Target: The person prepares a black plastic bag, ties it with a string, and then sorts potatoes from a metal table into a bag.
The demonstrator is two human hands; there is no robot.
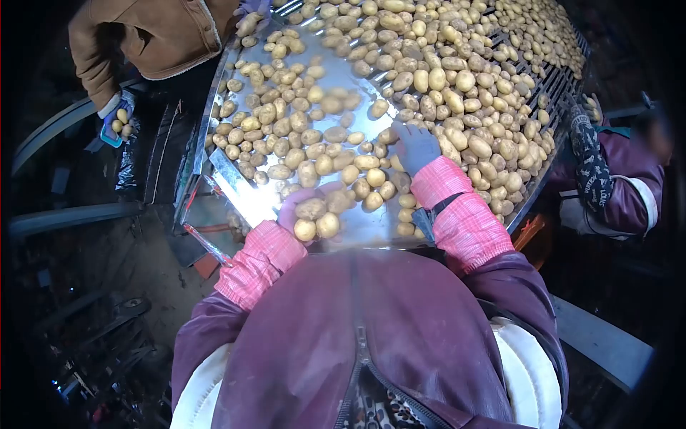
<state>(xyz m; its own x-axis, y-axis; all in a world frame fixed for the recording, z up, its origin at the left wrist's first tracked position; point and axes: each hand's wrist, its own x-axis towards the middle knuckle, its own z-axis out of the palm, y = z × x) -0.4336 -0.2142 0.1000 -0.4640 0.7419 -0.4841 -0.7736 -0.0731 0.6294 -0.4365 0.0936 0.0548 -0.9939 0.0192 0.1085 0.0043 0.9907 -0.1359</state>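
My left hand [289, 211], in a purple glove, is curled around a few potatoes [311, 209] at the near edge of the metal table [361, 129]. Those potatoes cover much of its palm, and its fingers show only in part. Farther right, my right hand [417, 148], in a grey-blue glove, lies over the edge of the big potato pile [464, 107]. Its fingers stretch forward and touch potatoes, with none gripped that I can see. Loose potatoes [307, 174] are scattered across the metal between and beyond my hands.
A dark slatted grate [564, 86] runs under the pile at the right. At the left, a person in a brown jacket [171, 36] holds potatoes in one gloved hand [118, 129]. Another person's patterned sleeve [589, 157] is at the right. A shiny metal plate [239, 187] edges the table's left.
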